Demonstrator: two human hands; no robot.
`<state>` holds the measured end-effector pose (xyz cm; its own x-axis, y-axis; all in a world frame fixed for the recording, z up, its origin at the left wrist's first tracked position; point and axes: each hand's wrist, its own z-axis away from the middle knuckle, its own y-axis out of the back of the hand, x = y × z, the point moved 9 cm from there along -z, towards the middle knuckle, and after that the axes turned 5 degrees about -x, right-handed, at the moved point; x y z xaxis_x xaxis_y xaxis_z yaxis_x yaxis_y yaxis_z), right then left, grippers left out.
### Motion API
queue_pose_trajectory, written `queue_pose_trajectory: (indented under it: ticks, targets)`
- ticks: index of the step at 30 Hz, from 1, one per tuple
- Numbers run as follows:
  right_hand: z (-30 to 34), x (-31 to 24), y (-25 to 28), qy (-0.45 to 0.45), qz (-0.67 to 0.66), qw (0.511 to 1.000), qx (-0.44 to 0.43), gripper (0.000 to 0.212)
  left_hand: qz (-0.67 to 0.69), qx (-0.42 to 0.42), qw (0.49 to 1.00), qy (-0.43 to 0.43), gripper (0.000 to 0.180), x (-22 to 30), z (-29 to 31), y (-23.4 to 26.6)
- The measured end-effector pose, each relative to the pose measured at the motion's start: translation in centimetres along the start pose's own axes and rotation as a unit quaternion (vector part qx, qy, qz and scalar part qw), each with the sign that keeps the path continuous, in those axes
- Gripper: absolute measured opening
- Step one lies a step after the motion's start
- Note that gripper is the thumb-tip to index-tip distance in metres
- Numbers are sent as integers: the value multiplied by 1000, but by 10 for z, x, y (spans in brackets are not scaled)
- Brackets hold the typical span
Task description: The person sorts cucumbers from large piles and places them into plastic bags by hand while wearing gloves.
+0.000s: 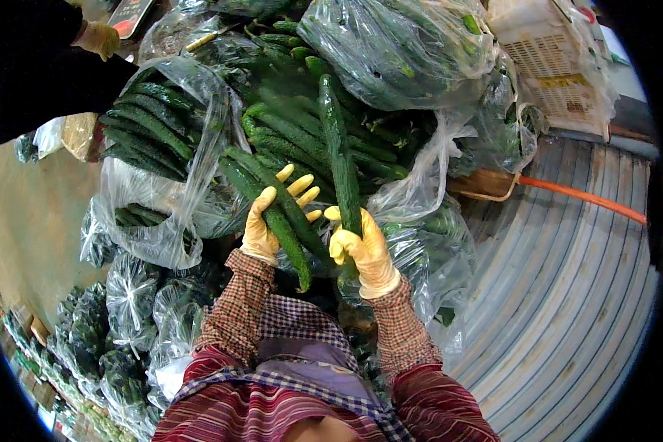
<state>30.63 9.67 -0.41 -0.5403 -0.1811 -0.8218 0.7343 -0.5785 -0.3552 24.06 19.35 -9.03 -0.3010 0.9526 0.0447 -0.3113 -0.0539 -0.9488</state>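
My left hand (264, 230), in a pale yellow glove, cradles two long green cucumbers (286, 234); its thumb lies across them and the other fingers reach out past their far side. In my right hand (365, 254), gloved alike, a single long cucumber (335, 140) is gripped near its lower end and points away from me. Beyond both hands lies a heap of loose cucumbers (291, 136) on clear plastic. To the left stands an open clear bag (225, 125) with several cucumbers (151, 121) lined up inside.
A large filled clear bag (401, 51) lies at the back, beside a white plastic crate (545, 66). Ridged metal flooring (560, 272) spreads on the right, with an orange handle (582, 199) over it. Bagged greens (132, 302) stand lower left. Another person's gloved hand (99, 39) shows upper left.
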Motion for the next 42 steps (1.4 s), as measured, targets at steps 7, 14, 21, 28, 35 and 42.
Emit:
queue_pose_trajectory:
  ticks: [7, 14, 21, 28, 35, 42]
  targets:
    - [34, -38, -40, 175, 508, 842, 47, 39, -16, -106, 994, -3, 72, 5, 6, -70]
    - [52, -100, -37, 135, 256, 954, 75, 25, 1, -194, 981, 22, 75, 10, 42, -166]
    - [95, -178, -71, 296, 147, 944, -17, 117, -276, -116, 953, -49, 38, -33, 68, -274]
    - [263, -197, 13, 339, -107, 932, 69, 71, -480, -366, 774, 192, 60, -141, 113, -379]
    - [369, -108, 25, 260, -156, 945, 125, 87, -877, -116, 447, 131, 88, -127, 99, -194]
    - [315, 24, -22, 108, -522, 846, -3, 74, -307, 128, 677, 657, 48, -193, 173, -14]
